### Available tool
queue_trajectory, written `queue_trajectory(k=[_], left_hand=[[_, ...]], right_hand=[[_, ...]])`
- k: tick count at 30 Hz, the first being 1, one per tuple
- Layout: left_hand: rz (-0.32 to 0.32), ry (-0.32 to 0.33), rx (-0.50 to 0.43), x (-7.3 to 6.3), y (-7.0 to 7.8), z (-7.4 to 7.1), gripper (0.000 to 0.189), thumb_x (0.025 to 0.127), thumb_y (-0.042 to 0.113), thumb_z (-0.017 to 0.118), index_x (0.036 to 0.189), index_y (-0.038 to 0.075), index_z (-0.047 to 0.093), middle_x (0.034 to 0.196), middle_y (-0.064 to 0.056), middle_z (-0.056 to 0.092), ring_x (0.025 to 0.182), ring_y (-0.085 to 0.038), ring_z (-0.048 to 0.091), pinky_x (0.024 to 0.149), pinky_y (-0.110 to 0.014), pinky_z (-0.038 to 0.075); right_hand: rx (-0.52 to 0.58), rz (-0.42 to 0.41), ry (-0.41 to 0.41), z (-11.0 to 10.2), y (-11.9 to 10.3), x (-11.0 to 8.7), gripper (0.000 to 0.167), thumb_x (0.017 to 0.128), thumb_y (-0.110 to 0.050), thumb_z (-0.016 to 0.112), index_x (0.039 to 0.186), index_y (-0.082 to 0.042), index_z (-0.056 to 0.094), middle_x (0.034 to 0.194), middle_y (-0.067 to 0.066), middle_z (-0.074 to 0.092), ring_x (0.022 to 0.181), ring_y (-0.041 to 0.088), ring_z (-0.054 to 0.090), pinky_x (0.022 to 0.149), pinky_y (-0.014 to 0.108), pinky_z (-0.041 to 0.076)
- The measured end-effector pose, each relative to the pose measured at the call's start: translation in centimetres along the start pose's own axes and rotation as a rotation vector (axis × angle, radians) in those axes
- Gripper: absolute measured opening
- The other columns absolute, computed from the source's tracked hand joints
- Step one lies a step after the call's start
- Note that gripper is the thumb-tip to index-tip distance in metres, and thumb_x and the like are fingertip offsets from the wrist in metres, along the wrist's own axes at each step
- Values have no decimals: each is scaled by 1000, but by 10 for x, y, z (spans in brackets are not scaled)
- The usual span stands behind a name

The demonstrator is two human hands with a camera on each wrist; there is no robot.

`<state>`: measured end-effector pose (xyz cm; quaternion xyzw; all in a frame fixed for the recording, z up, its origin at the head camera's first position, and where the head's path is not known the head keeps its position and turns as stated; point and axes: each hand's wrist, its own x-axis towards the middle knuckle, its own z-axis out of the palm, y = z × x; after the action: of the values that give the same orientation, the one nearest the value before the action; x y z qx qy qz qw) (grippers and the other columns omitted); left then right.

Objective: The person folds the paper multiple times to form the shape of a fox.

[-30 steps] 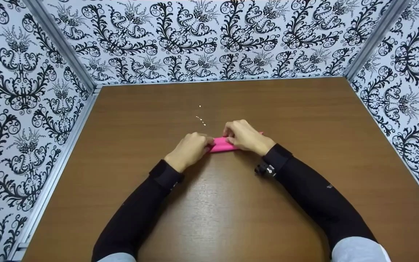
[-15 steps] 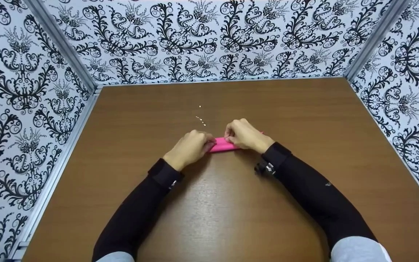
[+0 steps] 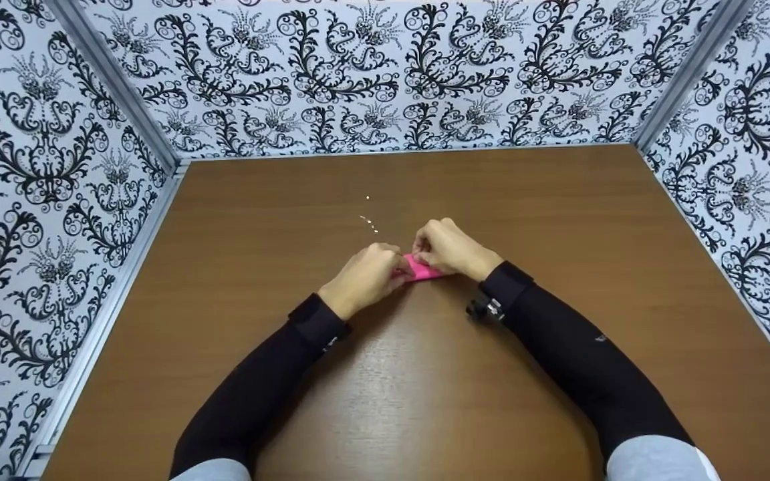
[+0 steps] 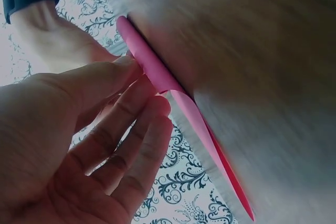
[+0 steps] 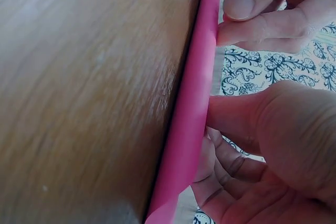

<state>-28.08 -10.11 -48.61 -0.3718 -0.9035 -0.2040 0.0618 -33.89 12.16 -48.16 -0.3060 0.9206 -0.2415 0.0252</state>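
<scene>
A pink sheet that looks like paper (image 3: 423,269) lies on the table, partly rolled into a slim tube. My left hand (image 3: 370,274) pinches it between thumb and fingers along its left part. Close beside it, my right hand (image 3: 453,250) pinches the same roll farther right. In the left wrist view the tube (image 4: 149,61) runs down to a loose, unrolled flap (image 4: 210,150) at one end. The right wrist view shows the rolled length (image 5: 189,103) against the tabletop, with thumb and fingers of both hands along one side. Parts of the roll are hidden behind the hands.
A brown wooden table (image 3: 492,374) stretches around the hands. Several tiny white specks (image 3: 369,222) lie beyond them. Patterned black-and-white walls (image 3: 371,73) with grey metal frame bars (image 3: 117,87) enclose the back and sides.
My left hand has shifted right along the pink roll, nearer to my right hand, so less pink shows between them. My right hand has stayed nearly still.
</scene>
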Motion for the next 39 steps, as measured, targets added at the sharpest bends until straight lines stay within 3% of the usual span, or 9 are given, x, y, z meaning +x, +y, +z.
queue_trajectory(k=[5,22,30,39], left_hand=[[21,7,-14,2,3,2,7,106,15,88,102,11,92,101,-9,83,95,-25,82,84,-43,71],[48,-60,40,1,8,4,11,107,13,86,99,7,91,107,-12,85,104,-32,84,92,-50,70],[93,-110,107,-2,9,-1,15,111,11,80,101,10,91,112,-12,86,104,-34,82,86,-51,70],[89,-139,164,-3,8,-3,17,112,13,78,102,10,91,102,-14,86,92,-36,82,78,-50,69]], right_hand=[[4,8,-3,0,0,1,7,102,-6,83,98,-4,89,94,9,87,84,21,73,79,34,57],[-2,31,-13,1,1,1,8,103,-10,86,99,-5,89,96,10,88,87,22,75,81,36,62],[-12,-12,12,2,3,0,9,102,-6,84,94,-5,88,92,10,86,81,21,72,76,35,61],[-12,-4,10,3,3,0,7,100,-4,83,96,-4,88,94,12,87,87,29,78,82,42,66]])
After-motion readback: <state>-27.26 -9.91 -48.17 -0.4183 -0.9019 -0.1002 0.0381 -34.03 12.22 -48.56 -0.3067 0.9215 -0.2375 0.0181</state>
